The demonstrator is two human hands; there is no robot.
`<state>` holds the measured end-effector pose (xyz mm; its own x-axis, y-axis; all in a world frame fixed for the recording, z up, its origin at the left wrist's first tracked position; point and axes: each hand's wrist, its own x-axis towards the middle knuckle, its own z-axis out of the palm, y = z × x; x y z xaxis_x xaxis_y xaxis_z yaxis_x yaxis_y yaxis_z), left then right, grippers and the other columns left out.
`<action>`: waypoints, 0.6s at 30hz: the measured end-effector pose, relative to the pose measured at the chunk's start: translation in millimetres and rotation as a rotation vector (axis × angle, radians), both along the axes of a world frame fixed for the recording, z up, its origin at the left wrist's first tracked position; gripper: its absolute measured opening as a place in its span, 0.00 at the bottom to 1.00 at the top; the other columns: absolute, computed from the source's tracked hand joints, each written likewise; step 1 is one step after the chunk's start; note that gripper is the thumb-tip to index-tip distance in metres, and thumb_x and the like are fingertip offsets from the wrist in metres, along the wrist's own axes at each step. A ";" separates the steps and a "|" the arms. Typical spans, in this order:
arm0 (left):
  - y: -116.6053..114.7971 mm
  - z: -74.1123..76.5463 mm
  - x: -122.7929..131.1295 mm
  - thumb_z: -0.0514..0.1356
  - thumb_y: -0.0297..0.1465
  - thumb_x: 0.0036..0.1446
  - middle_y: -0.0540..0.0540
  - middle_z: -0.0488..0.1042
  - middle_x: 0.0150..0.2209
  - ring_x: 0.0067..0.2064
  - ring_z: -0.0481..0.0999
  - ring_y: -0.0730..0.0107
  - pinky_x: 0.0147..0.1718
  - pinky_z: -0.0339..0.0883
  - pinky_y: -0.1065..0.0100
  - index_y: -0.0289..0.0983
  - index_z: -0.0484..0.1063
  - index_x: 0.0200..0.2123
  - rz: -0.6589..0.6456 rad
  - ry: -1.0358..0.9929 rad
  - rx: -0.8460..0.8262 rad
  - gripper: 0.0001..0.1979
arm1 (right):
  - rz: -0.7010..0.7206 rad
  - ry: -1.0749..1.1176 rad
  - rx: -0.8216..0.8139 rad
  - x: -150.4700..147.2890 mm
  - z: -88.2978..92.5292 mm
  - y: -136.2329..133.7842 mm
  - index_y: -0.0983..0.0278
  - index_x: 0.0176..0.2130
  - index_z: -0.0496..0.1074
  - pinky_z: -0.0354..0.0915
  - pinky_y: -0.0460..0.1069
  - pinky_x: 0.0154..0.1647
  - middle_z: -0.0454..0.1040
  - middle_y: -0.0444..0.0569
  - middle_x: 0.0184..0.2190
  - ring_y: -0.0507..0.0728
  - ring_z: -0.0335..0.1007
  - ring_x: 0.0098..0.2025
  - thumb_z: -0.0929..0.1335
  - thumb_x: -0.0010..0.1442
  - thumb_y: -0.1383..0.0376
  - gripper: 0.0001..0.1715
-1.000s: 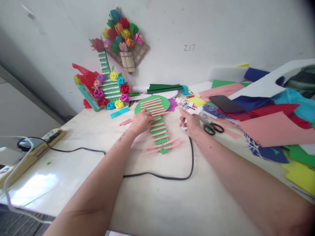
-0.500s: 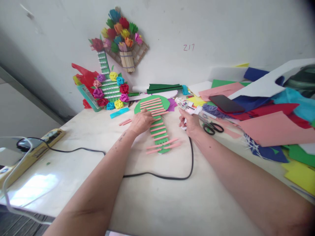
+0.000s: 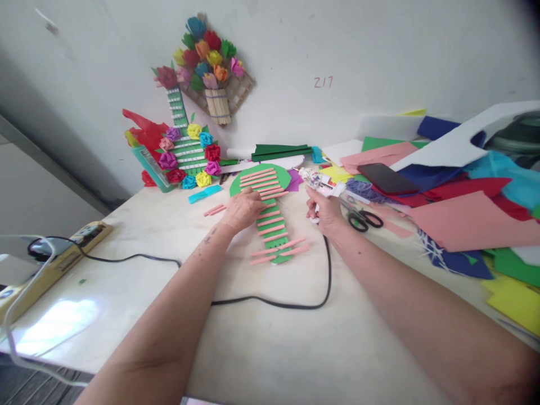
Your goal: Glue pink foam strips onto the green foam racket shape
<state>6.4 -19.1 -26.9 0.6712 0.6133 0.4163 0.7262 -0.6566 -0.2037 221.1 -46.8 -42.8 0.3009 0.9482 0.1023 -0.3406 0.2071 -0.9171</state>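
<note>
A green leaf-shaped cutout with a long tail lies on the table, crossed by a row of pink rolled paper sticks. My left hand rests over its middle, fingers bent and pressed together on the left end of a pink stick; the fingertips are partly hidden. In my right hand is a white hot glue gun, its nozzle end smeared and pointing away to the left. Two pink sticks lie skewed across the tail's lower end, and a few loose ones sit left of my left hand.
Scissors, a phone and heaped coloured sheets cover the right side. A black cord loops across the table. Behind stands a paper-flower guitar shape; a power strip lies at left.
</note>
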 end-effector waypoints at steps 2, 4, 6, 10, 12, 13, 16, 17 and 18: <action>0.2 -0.3 0.1 0.50 0.32 0.57 0.43 0.72 0.32 0.38 0.65 0.62 0.28 0.58 0.67 0.39 0.76 0.30 -0.001 -0.003 -0.008 0.14 | 0.001 -0.001 0.006 0.0 0.0 -0.3 0.65 0.18 0.62 0.56 0.43 0.08 0.60 0.36 0.10 0.44 0.50 0.07 0.72 0.38 0.58 0.18; 0.5 -0.7 0.2 0.49 0.32 0.57 0.43 0.71 0.31 0.38 0.65 0.62 0.29 0.58 0.67 0.39 0.76 0.30 0.000 -0.006 -0.012 0.15 | 0.003 0.001 0.011 0.2 -0.3 -0.2 0.65 0.18 0.62 0.56 0.43 0.08 0.61 0.37 0.10 0.44 0.50 0.07 0.72 0.39 0.58 0.18; 0.9 -1.1 0.2 0.49 0.33 0.57 0.43 0.71 0.31 0.38 0.65 0.62 0.28 0.57 0.67 0.39 0.76 0.30 0.002 -0.006 -0.010 0.15 | 0.006 0.001 0.013 0.5 -0.9 0.3 0.65 0.18 0.62 0.56 0.43 0.09 0.60 0.37 0.10 0.44 0.50 0.07 0.72 0.39 0.58 0.18; 0.9 -0.9 0.5 0.49 0.33 0.57 0.42 0.71 0.32 0.39 0.65 0.62 0.29 0.58 0.67 0.39 0.76 0.30 0.004 0.002 -0.008 0.16 | 0.007 -0.005 0.010 0.5 -1.3 0.6 0.65 0.18 0.61 0.56 0.43 0.09 0.61 0.37 0.11 0.44 0.50 0.07 0.72 0.39 0.58 0.18; 0.4 -0.3 0.8 0.49 0.32 0.57 0.43 0.71 0.31 0.39 0.65 0.62 0.28 0.57 0.67 0.39 0.76 0.30 0.007 0.007 -0.004 0.15 | 0.002 -0.005 0.004 0.3 -0.7 0.1 0.65 0.18 0.61 0.57 0.43 0.09 0.61 0.37 0.11 0.44 0.50 0.07 0.72 0.39 0.58 0.18; 0.1 0.1 1.0 0.50 0.32 0.57 0.43 0.71 0.31 0.39 0.65 0.62 0.28 0.57 0.67 0.39 0.76 0.30 0.009 0.009 -0.002 0.15 | 0.001 -0.003 0.001 0.2 -0.3 -0.2 0.65 0.18 0.61 0.57 0.43 0.09 0.61 0.37 0.11 0.44 0.50 0.07 0.72 0.39 0.58 0.18; -1.0 1.3 1.9 0.50 0.30 0.56 0.44 0.71 0.31 0.38 0.65 0.62 0.27 0.56 0.67 0.39 0.76 0.30 0.011 0.016 -0.003 0.14 | 0.006 0.005 0.006 0.1 0.4 -0.9 0.65 0.18 0.62 0.56 0.43 0.09 0.61 0.37 0.11 0.44 0.50 0.07 0.73 0.38 0.59 0.18; -1.3 1.7 2.1 0.50 0.30 0.56 0.44 0.71 0.31 0.38 0.65 0.62 0.27 0.56 0.67 0.39 0.76 0.30 0.012 0.017 -0.006 0.14 | 0.010 0.007 0.010 0.1 0.3 -0.9 0.65 0.18 0.62 0.56 0.43 0.08 0.61 0.37 0.11 0.44 0.50 0.07 0.73 0.38 0.59 0.18; -1.5 2.1 2.3 0.51 0.30 0.56 0.43 0.71 0.31 0.38 0.65 0.62 0.27 0.56 0.67 0.39 0.76 0.30 0.015 0.016 -0.007 0.13 | 0.014 0.007 0.012 0.3 0.1 -0.7 0.65 0.18 0.62 0.56 0.43 0.08 0.61 0.37 0.11 0.44 0.50 0.07 0.73 0.39 0.59 0.18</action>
